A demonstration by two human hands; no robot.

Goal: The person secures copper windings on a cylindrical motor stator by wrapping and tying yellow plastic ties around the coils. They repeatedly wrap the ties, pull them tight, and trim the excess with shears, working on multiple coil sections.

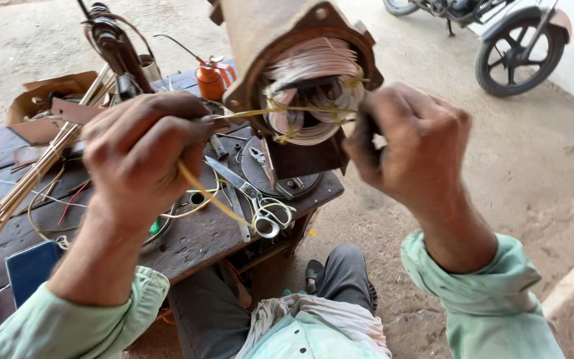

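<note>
The motor stator stands tilted up at the near edge of the counter, its open end facing the person, with the pale copper winding bulging out of the round housing. A yellowish lacing cord crosses the face of the coil, knotted at several spots around it.

The left hand is closed narrowly around a thin tool or needle whose tip reaches toward the coil, and the loose yellow tail of the cord runs down out of the fist toward the counter. The right hand is curled shut at the right rim of the winding, pinching something dark; exactly what, I cannot tell.

To my eye the lacing would go best with both pulls kept even and the cord drawn snug against the coil rather than across the bare wire, so the insulation is not nicked, and with the housing steadied so it does not roll.

Counting outward: one stator, one cord in work, two hands. On the counter lie one pair of scissors with cord wound round the handles, one orange oil can, one bundle of thin sticks at the left, one cardboard box, and one blue phone at the near corner. Beyond, on the dirt floor, stands one motorcycle, only its rear part showing.
</note>
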